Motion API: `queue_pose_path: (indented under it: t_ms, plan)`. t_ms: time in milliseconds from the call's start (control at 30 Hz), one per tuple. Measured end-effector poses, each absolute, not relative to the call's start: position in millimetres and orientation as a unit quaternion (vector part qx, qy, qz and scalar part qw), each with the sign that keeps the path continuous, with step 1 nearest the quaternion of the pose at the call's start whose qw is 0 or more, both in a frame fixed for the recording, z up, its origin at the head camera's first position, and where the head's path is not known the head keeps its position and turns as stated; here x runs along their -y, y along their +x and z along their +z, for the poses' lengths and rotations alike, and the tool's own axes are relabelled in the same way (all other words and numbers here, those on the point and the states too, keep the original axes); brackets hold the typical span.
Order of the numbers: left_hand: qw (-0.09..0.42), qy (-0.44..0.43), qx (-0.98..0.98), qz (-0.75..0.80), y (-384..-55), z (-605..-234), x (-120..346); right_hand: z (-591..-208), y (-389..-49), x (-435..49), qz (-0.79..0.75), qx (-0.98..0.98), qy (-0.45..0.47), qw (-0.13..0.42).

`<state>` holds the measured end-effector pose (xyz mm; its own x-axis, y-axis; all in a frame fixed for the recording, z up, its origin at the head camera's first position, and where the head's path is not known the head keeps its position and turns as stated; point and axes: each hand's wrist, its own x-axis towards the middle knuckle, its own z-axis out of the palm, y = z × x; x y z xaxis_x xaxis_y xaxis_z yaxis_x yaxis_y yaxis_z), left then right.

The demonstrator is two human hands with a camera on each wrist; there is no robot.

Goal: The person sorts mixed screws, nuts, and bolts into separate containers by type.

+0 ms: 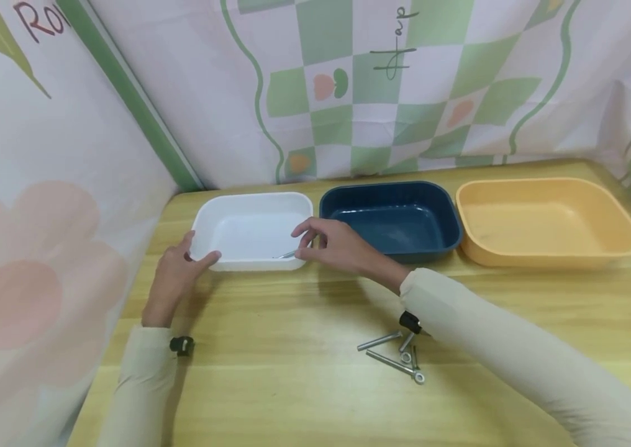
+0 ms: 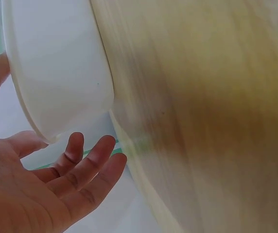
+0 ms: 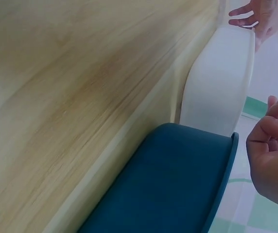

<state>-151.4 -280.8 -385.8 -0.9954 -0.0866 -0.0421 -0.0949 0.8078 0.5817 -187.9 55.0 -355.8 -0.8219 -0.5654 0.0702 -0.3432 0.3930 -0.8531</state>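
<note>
Over the front right corner of the white basin, my right hand pinches a thin silver metal rod between thumb and fingertips. One end points left; whether the rod is threaded or has a head is too small to tell. My left hand touches the basin's front left corner, its thumb on the front rim and a finger at the left side. In the left wrist view, the other fingers of that hand are spread and relaxed, off the basin. The right wrist view shows the right hand with curled fingers; the rod is hidden there.
A dark blue basin stands close to the white one, and a yellow basin is at the right. Several metal bolts and ring-ended pieces lie on the wooden table, near the right sleeve. Patterned cloth hangs behind.
</note>
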Motion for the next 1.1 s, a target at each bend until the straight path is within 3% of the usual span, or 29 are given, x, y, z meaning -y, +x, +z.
queue_pose_path:
  t_ms: [667,1100]
  plan:
    - [0.013,-0.050,-0.949,0.311,-153,-382,278,-365,-180,-92,-0.520,-0.801,-0.281,0.098]
    - [0.019,-0.061,-0.949,0.308,-152,-383,279,-366,-177,-109,-0.542,-0.783,-0.270,0.140]
